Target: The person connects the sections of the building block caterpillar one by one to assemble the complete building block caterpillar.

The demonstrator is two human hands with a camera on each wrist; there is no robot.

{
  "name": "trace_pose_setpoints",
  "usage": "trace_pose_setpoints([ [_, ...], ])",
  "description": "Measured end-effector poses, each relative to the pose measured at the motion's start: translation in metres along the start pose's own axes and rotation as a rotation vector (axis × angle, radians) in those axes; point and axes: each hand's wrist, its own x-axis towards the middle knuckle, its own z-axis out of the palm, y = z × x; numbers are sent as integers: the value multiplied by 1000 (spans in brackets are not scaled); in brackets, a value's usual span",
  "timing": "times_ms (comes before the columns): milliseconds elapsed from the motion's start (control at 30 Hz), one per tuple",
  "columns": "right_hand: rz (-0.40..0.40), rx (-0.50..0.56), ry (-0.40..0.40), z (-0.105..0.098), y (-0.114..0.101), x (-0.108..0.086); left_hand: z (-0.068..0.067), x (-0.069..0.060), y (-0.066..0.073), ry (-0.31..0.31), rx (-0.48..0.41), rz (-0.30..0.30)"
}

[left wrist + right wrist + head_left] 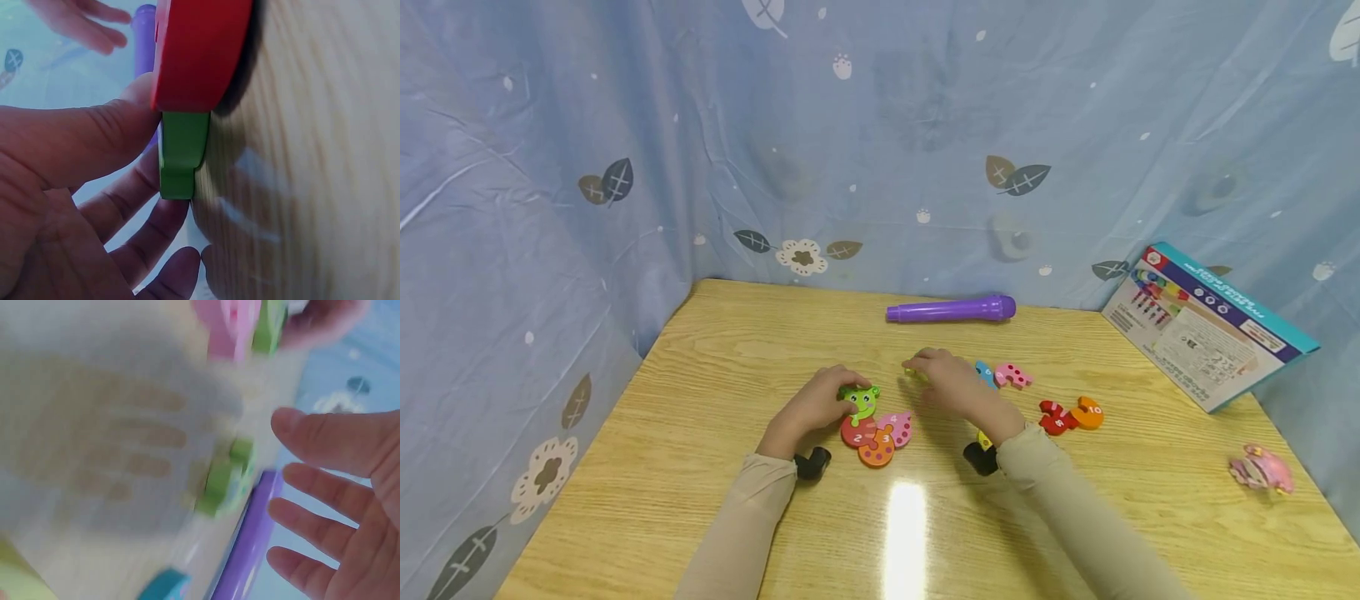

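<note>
My left hand (pixel 818 402) holds the green smiling head piece (pixel 866 403) of a number puzzle between thumb and fingers. Joined on below the head are a red piece marked 2 (pixel 854 433), an orange one marked 3 (pixel 880 452) and a pink one (pixel 898 428). In the left wrist view the thumb touches the edge of the red piece (pixel 199 56), close to the green one (pixel 182 147). Over a small green piece (pixel 220 481), my right hand (pixel 947 382) hovers with fingers apart and holding nothing; in the head view it mostly covers that piece.
Right of the right hand lie a blue piece (pixel 986 374), a pink piece (pixel 1012 375), a red piece (pixel 1056 418) and an orange piece (pixel 1087 413). A yellow piece (pixel 984 440) is partly hidden by the right wrist. Behind stand a purple microphone-shaped toy (pixel 951 311), a box (pixel 1206 325) and a pink figure (pixel 1262 470).
</note>
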Motion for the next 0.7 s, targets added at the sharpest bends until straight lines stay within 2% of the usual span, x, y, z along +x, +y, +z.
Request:
trace_pose_setpoints([
  [100,29,-16,-22,-2,12,9,0,0,0,4,-3,-1],
  [267,5,-8,-58,7,27,17,3,0,0,-7,-5,1],
  [400,-4,-15,-73,16,30,18,3,-1,0,-15,-15,4],
  [700,19,0,14,19,21,12,1,0,1,-3,-18,-10],
])
